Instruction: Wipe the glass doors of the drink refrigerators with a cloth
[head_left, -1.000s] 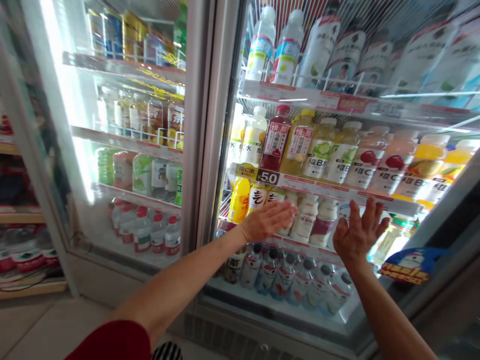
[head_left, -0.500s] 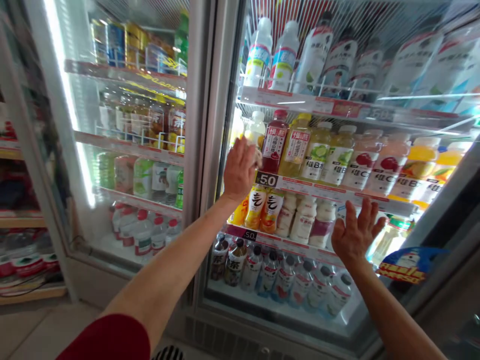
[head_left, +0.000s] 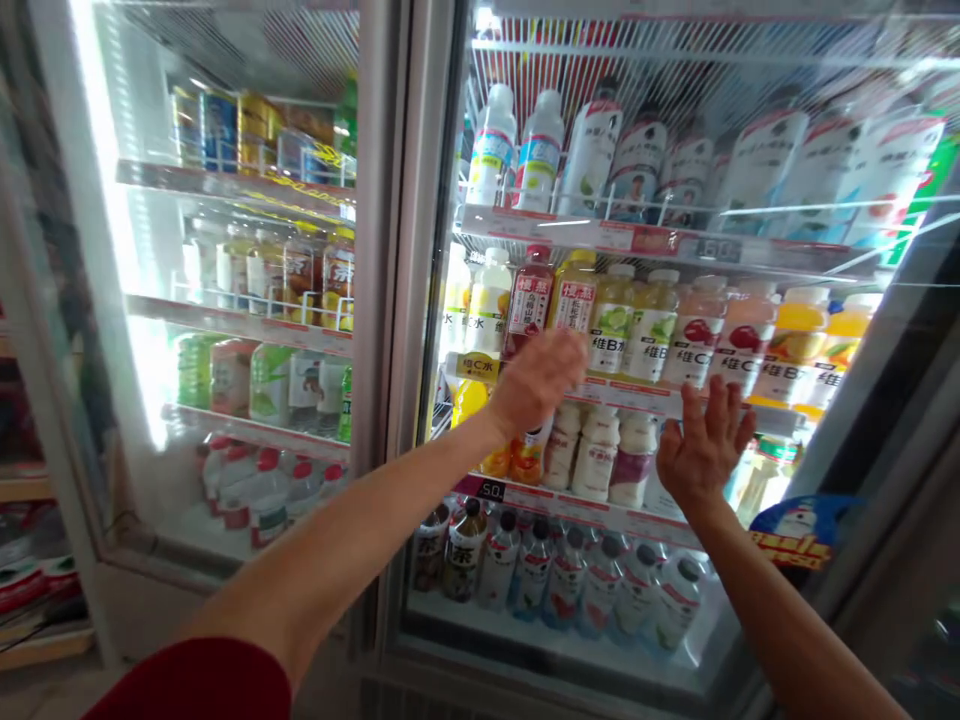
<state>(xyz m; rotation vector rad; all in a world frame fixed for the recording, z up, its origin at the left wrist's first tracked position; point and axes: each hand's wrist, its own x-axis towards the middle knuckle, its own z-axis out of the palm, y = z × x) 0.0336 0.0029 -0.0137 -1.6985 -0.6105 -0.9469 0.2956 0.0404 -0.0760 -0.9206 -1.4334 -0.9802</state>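
My left hand (head_left: pixel 536 388) is stretched out in front of the middle shelf, below a dark red drink bottle (head_left: pixel 531 300) and a yellow-capped bottle (head_left: pixel 576 285). Its fingers are extended and slightly blurred, with nothing visible in them. Further right, my right hand (head_left: pixel 703 445) is raised with fingers spread and holds nothing. Behind it are the shelf rail and the pink drink bottles (head_left: pixel 746 325). Whether either hand touches anything is unclear. White yogurt drink bottles (head_left: pixel 598 455) stand between the hands on the shelf below.
A metal door frame (head_left: pixel 386 300) divides two lit drinks coolers. Large bottles (head_left: pixel 761 155) line the top right shelf, and dark-capped bottles (head_left: pixel 568 575) fill the bottom. Cans (head_left: pixel 217 125) stand in the left cooler. A blue sticker (head_left: pixel 799 530) is at the lower right.
My left hand has moved right, from beside the red bottle to below the yellow-capped one. My right hand stays spread in nearly the same spot. The shelves sit slightly further left in view.
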